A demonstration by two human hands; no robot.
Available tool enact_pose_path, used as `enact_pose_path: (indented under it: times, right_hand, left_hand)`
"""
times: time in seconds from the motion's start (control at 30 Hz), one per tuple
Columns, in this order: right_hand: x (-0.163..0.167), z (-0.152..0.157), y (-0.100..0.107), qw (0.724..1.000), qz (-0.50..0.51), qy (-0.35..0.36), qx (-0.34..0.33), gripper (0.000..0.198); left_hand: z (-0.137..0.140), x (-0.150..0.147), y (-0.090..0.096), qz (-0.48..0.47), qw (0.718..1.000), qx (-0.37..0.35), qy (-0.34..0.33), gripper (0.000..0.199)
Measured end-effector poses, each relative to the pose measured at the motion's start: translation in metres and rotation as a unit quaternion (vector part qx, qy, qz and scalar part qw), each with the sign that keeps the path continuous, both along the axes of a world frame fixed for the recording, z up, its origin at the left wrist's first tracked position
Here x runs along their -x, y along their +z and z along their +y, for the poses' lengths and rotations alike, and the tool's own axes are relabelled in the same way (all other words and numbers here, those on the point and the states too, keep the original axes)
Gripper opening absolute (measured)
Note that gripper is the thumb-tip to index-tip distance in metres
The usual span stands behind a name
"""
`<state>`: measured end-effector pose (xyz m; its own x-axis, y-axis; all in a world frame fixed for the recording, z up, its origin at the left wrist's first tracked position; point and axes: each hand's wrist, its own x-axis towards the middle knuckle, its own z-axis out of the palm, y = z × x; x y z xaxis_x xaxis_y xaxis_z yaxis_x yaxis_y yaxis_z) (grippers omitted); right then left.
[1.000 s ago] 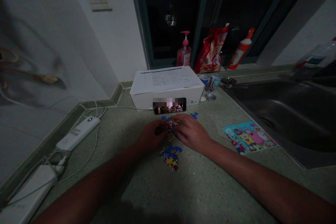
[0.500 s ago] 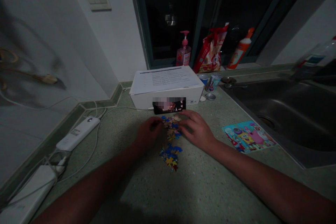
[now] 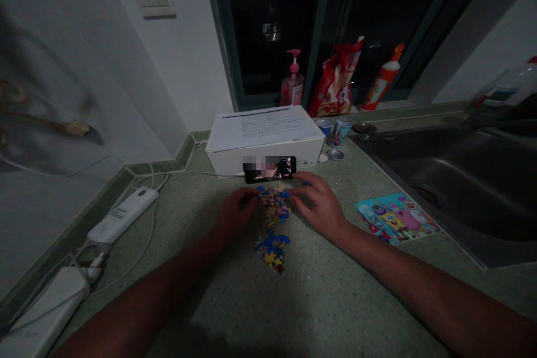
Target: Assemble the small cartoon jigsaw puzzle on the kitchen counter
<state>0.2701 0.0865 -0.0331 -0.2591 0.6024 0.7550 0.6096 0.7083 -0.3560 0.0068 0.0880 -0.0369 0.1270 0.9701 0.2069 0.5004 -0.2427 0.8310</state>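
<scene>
Item, principal lot: a heap of small, multicoloured, interlocking-shaped jigsaw pieces [image 3: 274,204], mostly blue, yellow and pale pink, lying loose-looking on the speckled green stone desk [image 3: 335,296] between the two hands. We cannot tell whether any are joined.

Item, second lot: a smaller blue and yellow cluster of jigsaw pieces [image 3: 272,249], just nearer to us.

Item: bare left hand [image 3: 237,212], at the heap's left edge, thumb and forefinger curled towards each other; we cannot tell whether they pinch a piece.

Item: bare right hand [image 3: 319,207], at the heap's right edge, fingers apart, the forefinger reaching close to a black smartphone [image 3: 290,169] propped against a white rectangular box [image 3: 224,162]. We see nothing held there.

Item: a flat, bright turquoise cartoon picture sheet [image 3: 396,218], on the desk between the right forearm and the grey metal sink [image 3: 419,159].

Step in hand, as we judge it: gathering or sorting through the heap with both hands. Remark: picking out one piece calls, we think, for a light fingertip pinch at its edge, leaving its neighbours undisturbed.
</scene>
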Motion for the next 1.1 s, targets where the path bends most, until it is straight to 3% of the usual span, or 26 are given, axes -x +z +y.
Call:
enact_pose_path:
  times: [1.1]
  right_hand:
    - [-0.0003, 0.0011, -0.0012, 1.0, -0.007, -0.009, -0.01, 0.008]
  left_hand:
    - [-0.0005, -0.0004, 0.0019, 0.006, 1.0, 0.0, 0.015, 0.021]
